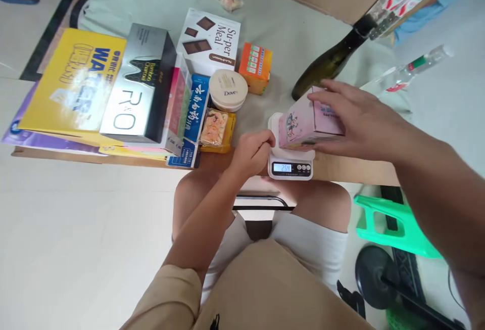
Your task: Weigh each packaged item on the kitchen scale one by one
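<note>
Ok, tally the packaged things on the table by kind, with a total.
Boxes: 6, counting the pink box that the right hand holds on the scale
Bottles: 2
Round tubs: 1
Wrapped snack packs: 2
Total: 11

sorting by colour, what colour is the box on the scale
Pink, with small cartoon prints, seen in the head view.

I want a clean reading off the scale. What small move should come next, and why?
Probably lift the right hand off the pink box: it lies on the box atop the scale, and the left hand touches the scale's edge, so both may skew the display.
</note>
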